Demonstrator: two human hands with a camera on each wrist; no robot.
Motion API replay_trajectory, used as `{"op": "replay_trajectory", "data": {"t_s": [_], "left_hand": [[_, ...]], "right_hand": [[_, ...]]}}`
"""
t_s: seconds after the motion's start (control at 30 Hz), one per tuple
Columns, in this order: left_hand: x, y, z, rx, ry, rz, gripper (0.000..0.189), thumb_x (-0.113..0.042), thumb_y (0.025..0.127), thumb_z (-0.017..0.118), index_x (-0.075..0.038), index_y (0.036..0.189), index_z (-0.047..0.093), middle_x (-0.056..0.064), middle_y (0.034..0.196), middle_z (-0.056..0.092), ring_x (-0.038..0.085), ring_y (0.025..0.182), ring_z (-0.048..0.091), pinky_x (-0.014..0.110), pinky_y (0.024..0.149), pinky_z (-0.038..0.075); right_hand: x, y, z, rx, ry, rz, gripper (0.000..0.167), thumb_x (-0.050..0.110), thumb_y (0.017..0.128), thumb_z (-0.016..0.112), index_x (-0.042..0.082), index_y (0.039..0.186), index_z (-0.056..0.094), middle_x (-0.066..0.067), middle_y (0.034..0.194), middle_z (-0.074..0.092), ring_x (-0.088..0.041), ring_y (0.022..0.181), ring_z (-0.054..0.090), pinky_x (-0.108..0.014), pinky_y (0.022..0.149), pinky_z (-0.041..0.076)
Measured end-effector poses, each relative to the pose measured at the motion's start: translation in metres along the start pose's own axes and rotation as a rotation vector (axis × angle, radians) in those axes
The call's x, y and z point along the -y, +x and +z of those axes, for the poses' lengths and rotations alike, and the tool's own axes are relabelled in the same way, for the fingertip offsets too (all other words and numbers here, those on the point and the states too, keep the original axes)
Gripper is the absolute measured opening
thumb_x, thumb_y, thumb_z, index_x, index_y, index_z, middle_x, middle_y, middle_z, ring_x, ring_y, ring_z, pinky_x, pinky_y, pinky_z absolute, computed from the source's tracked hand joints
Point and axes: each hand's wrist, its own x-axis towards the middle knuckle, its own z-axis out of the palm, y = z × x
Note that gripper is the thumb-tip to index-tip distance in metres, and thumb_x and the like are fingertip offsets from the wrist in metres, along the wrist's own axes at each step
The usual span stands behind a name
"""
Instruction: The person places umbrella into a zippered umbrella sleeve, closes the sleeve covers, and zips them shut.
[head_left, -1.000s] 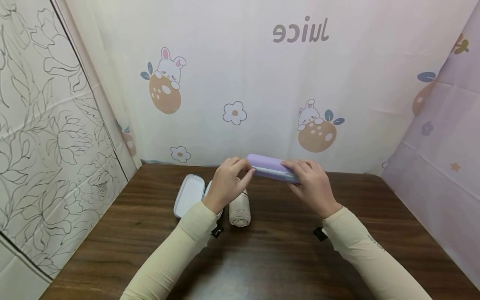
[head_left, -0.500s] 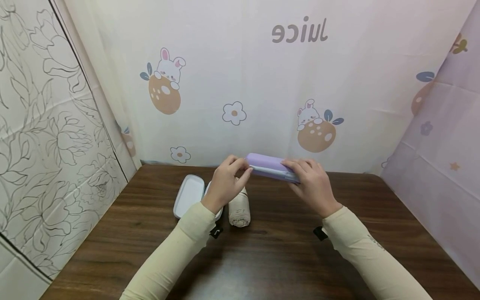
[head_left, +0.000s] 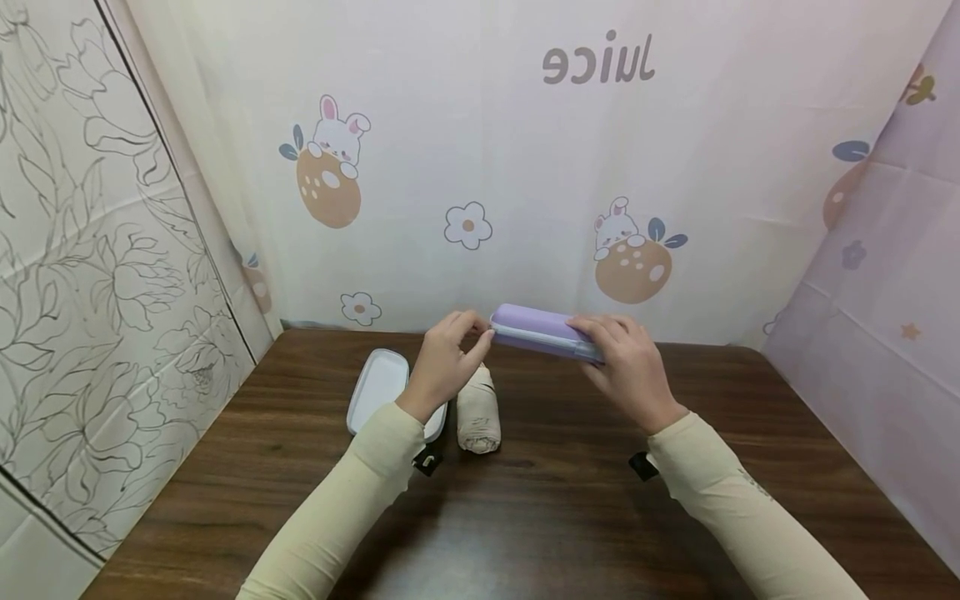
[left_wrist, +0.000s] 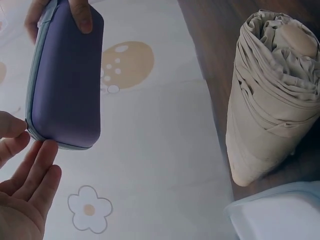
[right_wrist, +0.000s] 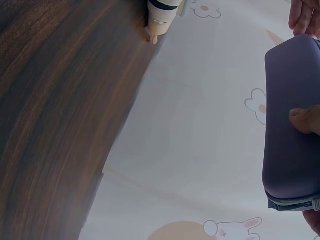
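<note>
A purple hard-shell zip case (head_left: 528, 321) is held above the far part of the table, its pale zipper band facing me. My right hand (head_left: 628, 367) grips its right end, with the thumb on one broad face in the right wrist view. My left hand (head_left: 444, 360) is at the left end. In the left wrist view, its thumb and forefinger pinch at the zipper (left_wrist: 29, 127) on the case's corner, while the other fingers lie near the end face. The zipper pull is hidden by the fingertips. A rolled beige folding umbrella (head_left: 477, 417) lies below, beside the left wrist.
An open white case with a pale blue rim (head_left: 378, 385) lies left of the umbrella, partly covered by the left hand and sleeve. The dark wooden table (head_left: 547, 517) meets a printed curtain (head_left: 525, 167) at the back; more curtains hang on both sides.
My left hand has slid slightly left, to the corner of the purple case. The case has shifted only a little, and the right hand keeps its grip.
</note>
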Motion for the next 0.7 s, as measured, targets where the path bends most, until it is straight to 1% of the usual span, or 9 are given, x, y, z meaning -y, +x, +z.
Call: {"op": "replay_trajectory", "data": {"t_s": [0.17,0.37,0.43,0.53,0.6,0.7], "left_hand": [[0.0019,0.0005,-0.0013,0.010,-0.039,-0.016,0.007,-0.016,0.099,0.064,-0.012,0.094,0.066,0.000,0.094,0.066,0.012,0.089,0.062,0.028,0.077,0.053],[0.0033,0.0012,-0.0037,0.012,-0.124,-0.063,0.006,-0.014,0.098,0.065,-0.011,0.095,0.068,-0.002,0.091,0.064,0.009,0.082,0.061,0.026,0.076,0.054],[0.0034,0.0013,-0.0044,0.017,-0.144,-0.080,0.005,-0.014,0.098,0.065,-0.010,0.095,0.068,-0.001,0.090,0.064,0.010,0.081,0.061,0.027,0.076,0.054],[0.0040,0.0010,-0.0054,0.023,-0.171,-0.112,0.005,-0.014,0.098,0.065,-0.011,0.096,0.068,-0.001,0.092,0.065,0.011,0.084,0.062,0.032,0.079,0.056],[0.0044,0.0011,-0.0058,0.023,-0.202,-0.144,0.004,-0.013,0.098,0.065,-0.011,0.097,0.068,0.000,0.096,0.067,0.012,0.088,0.064,0.036,0.083,0.056],[0.0052,0.0012,-0.0064,0.019,-0.256,-0.191,0.004,-0.014,0.099,0.065,-0.012,0.097,0.068,0.000,0.102,0.070,0.012,0.096,0.066,0.037,0.088,0.056]], "right_hand": [[-0.0009,0.0010,0.0004,0.001,0.008,0.002,0.071,0.000,0.066,0.091,0.015,0.130,0.063,-0.012,0.120,0.066,-0.037,0.106,0.058,-0.057,0.090,0.046],[-0.0019,0.0023,0.0012,-0.001,0.025,0.020,0.065,0.002,0.070,0.089,0.014,0.129,0.064,-0.012,0.119,0.066,-0.035,0.108,0.059,-0.055,0.095,0.045],[-0.0017,0.0023,0.0013,-0.004,0.030,0.023,0.063,0.003,0.071,0.089,0.014,0.128,0.064,-0.011,0.118,0.066,-0.034,0.109,0.059,-0.054,0.095,0.045],[-0.0008,0.0023,0.0012,-0.011,0.028,0.023,0.062,0.003,0.072,0.089,0.014,0.128,0.064,-0.011,0.118,0.067,-0.033,0.108,0.060,-0.054,0.093,0.047],[0.0001,0.0023,0.0010,-0.014,0.027,0.028,0.062,0.003,0.072,0.089,0.015,0.128,0.065,-0.011,0.118,0.067,-0.032,0.108,0.061,-0.054,0.091,0.049],[0.0017,0.0023,0.0002,-0.015,0.020,0.037,0.063,0.003,0.072,0.089,0.016,0.128,0.065,-0.010,0.119,0.067,-0.032,0.109,0.061,-0.055,0.089,0.052]]}}
